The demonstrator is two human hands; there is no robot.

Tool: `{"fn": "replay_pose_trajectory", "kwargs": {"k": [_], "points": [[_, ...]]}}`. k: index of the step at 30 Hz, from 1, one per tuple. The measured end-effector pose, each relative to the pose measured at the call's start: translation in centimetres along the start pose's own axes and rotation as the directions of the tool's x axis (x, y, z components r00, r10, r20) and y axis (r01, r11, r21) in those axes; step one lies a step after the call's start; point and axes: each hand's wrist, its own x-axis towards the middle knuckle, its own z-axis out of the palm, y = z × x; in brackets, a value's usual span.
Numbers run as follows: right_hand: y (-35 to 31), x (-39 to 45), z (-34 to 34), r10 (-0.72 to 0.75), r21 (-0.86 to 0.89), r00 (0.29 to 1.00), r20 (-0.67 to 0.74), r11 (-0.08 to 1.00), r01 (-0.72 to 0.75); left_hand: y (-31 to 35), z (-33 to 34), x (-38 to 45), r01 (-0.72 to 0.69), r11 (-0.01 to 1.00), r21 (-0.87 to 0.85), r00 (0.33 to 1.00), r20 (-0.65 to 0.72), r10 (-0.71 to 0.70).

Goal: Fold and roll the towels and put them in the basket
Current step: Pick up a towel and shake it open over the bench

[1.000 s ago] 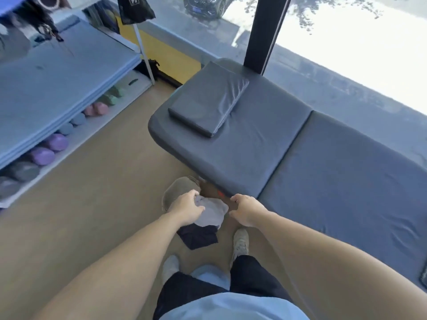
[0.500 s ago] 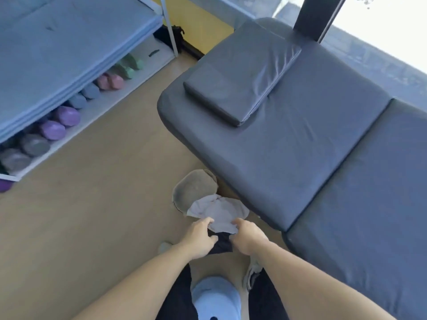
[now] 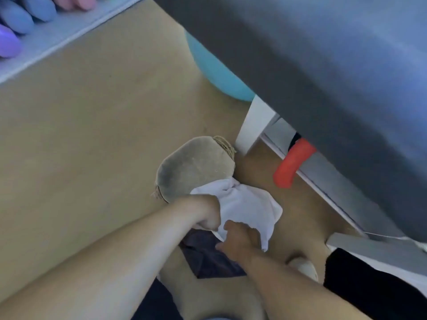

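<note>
Both hands have dropped lower toward the floor since a moment ago. The left hand [image 3: 208,213] and right hand [image 3: 238,241] each clutch the white towel [image 3: 249,204], which drapes over the basket [image 3: 194,169] rim just beyond them; a dark towel [image 3: 205,259] lies beneath.

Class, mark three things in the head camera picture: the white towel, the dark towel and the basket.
white towel [image 3: 247,204]: head view, on the crumpled middle of the cloth.
dark towel [image 3: 208,259]: head view, on its flat part between the forearms.
basket [image 3: 194,167]: head view, on its grey inner lining.
</note>
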Motion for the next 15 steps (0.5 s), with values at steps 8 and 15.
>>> {"fn": "replay_pose_trajectory", "kwargs": {"k": [8,15], "points": [[0.0,2.2,5.2,-0.089,-0.221,0.93,-0.356,0.975,0.009,0.0,-3.3,-2.6,0.052,0.978,0.201,0.984,-0.177,-0.016],[-0.1,-3.4,1.1,0.076,0.265,0.653,-0.753,0.944,0.196,1.1,-0.4,-5.7,-0.059,0.992,0.113,0.916,-0.389,0.098]]}}
